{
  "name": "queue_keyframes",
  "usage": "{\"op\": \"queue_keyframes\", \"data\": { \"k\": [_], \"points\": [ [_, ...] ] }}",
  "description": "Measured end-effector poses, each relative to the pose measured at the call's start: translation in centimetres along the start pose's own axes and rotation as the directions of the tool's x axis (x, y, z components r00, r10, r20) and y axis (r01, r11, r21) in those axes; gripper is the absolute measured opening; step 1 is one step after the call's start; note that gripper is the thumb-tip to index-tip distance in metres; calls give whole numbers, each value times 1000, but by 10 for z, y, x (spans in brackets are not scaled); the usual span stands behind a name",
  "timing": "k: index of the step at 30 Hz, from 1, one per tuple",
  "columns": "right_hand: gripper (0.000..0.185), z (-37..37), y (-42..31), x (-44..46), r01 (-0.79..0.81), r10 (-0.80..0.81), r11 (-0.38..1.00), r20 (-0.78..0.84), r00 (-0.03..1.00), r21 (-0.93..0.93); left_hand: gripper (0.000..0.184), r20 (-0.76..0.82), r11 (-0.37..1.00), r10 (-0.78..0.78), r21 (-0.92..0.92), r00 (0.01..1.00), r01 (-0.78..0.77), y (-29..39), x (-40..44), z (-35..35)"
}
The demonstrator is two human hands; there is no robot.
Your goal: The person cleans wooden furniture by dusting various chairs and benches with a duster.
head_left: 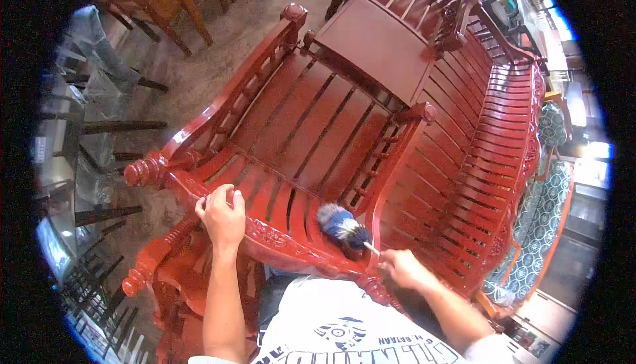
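Note:
My right hand point(405, 269) is closed around the thin pale handle of a fluffy duster point(343, 226). The duster's head, banded in grey, blue, white and dark, lies against the slatted backrest of a glossy red-brown wooden armchair point(311, 125), near its right armrest. My left hand point(224, 218) is at the carved top rail point(271, 235) of this backrest, toward its left end. Its fingers are loosely bent and apart, with nothing seen in them. I stand behind the chair, looking down over its back.
A matching slatted bench point(457, 185) stands close on the right, and a small wooden table point(377, 39) adjoins the chair's far side. Green patterned upholstered seating point(540, 231) is farther right. Plastic-wrapped chairs point(99, 52) line the left. More red carved furniture point(175, 268) is at lower left.

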State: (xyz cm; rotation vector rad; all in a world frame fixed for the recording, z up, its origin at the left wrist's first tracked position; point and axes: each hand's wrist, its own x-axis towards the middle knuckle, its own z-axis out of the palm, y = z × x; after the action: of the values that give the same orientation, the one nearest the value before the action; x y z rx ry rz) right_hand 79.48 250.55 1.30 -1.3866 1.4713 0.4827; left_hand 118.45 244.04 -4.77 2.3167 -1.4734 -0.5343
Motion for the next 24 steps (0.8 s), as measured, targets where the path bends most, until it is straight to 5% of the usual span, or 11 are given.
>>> {"op": "queue_keyframes", "data": {
  "k": [1,3,7,9,12,15,17,20,24],
  "points": [
    [25,-1,-26,-28,-30,35,992,-39,999,122,18,-5,1000,-5,-12,1000,5,0,0,0],
    [25,14,-44,-69,227,-194,931,-140,971,285,18,-11,1000,-12,-27,1000,12,-3,-1,2],
    [28,27,-36,-66,25,-29,975,14,999,219,15,-313,977,63,-176,948,-123,-21,-2,12],
    [30,44,-37,-63,295,-246,923,-210,946,245,19,-388,951,-34,-297,921,-90,-9,-13,-2],
    [30,54,-54,-71,581,-511,782,-301,805,226,22,-524,980,-42,-188,851,-67,-31,-36,-15],
    [30,62,-50,-56,425,-415,905,-185,891,18,21,-452,915,-205,-404,868,6,-53,-71,-30],
    [32,71,-42,-40,447,-427,891,-181,886,84,19,-466,919,-216,-393,858,18,-68,-97,-44],
    [31,85,-49,-51,707,-635,706,-402,660,46,18,-486,933,-257,-349,836,84,-77,-118,-65],
    [29,61,-86,-41,657,-676,734,-284,680,-173,17,-458,892,-306,-444,835,83,-84,-125,-59]
  ]
}}
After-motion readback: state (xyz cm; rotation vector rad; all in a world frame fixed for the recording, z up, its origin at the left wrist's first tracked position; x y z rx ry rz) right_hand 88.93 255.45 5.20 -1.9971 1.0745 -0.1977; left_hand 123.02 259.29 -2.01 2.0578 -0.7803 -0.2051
